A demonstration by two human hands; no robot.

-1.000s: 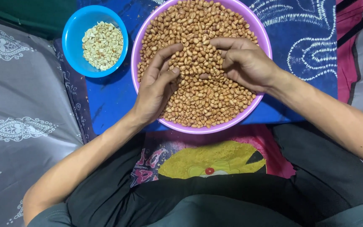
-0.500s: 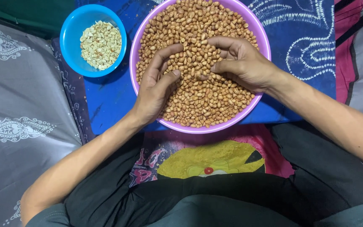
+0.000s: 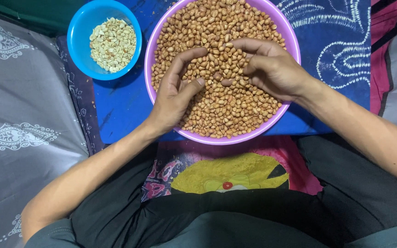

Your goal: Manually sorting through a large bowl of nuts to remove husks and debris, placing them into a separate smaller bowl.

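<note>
Head view: the only camera; it looked straight down on both hands over a bowl of nuts.
Purple bowl: round, plastic, heaped with brown-skinned peanuts; it sat on a blue patterned cloth, at 12 o'clock from the person's lap.
Left hand: lay in the bowl's 9 o'clock half, palm resting on the nuts, wrist crossing the rim at about 8 o'clock.
Left fingers: loosely curved and slightly apart, thumb tip angled toward 2 o'clock; whether a nut sat between thumb and forefinger, I could not tell.
Right hand: lay in the bowl's 3 o'clock half, forearm crossing the rim near 4 o'clock.
Right fingers: curled toward 9 o'clock, bunched close, thumb tucked under toward the forefinger as if pinching; anything pinched was hidden.
Key relation: the two sets of fingertips faced each other across a narrow strip of peanuts at the bowl's centre, so the nearest nuts lay at 3 o'clock from the left fingertips and at 9 o'clock from the right ones, about equally near to both.
Blue bowl: smaller, holding pale skinned peanuts; it stood just beside the purple bowl at its 10 o'clock, nearer the left hand, touched by neither.
Grey bedding: patterned, spread at 9 o'clock.
</note>
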